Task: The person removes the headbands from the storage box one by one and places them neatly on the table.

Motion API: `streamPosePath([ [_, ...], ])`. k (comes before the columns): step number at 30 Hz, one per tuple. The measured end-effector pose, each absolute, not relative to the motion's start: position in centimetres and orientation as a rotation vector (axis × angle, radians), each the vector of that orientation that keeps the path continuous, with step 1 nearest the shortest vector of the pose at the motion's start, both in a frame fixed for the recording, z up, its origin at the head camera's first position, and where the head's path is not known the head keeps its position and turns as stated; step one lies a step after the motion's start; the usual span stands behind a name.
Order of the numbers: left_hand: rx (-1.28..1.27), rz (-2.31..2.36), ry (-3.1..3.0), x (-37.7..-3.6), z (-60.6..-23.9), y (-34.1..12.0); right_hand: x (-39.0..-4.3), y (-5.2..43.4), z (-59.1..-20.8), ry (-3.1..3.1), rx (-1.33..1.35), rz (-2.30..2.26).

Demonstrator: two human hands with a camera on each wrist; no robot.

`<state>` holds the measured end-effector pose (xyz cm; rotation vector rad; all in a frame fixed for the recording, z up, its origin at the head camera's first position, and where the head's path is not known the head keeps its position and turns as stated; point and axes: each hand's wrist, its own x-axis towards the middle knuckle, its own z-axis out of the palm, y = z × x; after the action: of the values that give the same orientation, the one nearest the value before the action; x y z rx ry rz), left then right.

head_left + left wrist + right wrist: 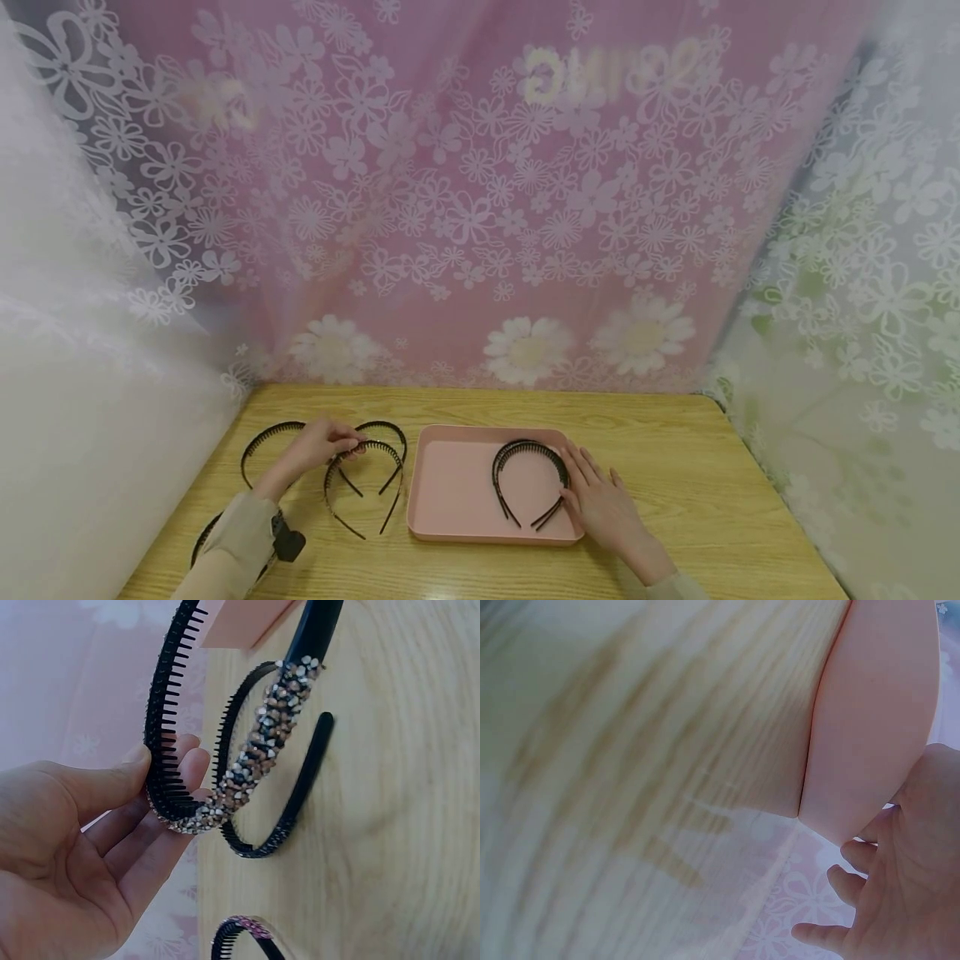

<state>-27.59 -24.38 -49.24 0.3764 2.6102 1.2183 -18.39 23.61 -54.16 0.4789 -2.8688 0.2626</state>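
My left hand (318,446) pinches the top of a toothed black headband (259,742) between thumb and fingers. Brown and silver stones cover the band's outer side, and its two ends point toward me in the head view. Just behind it on the table lies another toothed headband (311,761). To the right is a pink tray (450,500), with black headbands (497,475) overlapping in its right half. My right hand (606,508) rests against the tray's right rim, fingers mostly straight and thumb at the edge. In the right wrist view the hand touches the pink wall.
Another headband (251,447) lies at the table's left, partly behind my left forearm. Nearer me, one more headband (201,537) is mostly covered by the sleeve. Flowered curtains (465,250) enclose the wooden table (690,467) at the back and sides.
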Motion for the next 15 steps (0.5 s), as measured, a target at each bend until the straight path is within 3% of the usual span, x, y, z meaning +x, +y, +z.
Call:
streamPosePath([
  [7, 0.308, 1.221, 2.604, -26.6, -49.7, -24.5, -18.5, 23.7, -54.3, -2.868, 0.483, 0.285],
  [15, 0.418, 1.203, 2.603, -25.8, -50.7, -24.9, -18.6, 23.8, -54.6, -2.850, 0.488, 0.273],
])
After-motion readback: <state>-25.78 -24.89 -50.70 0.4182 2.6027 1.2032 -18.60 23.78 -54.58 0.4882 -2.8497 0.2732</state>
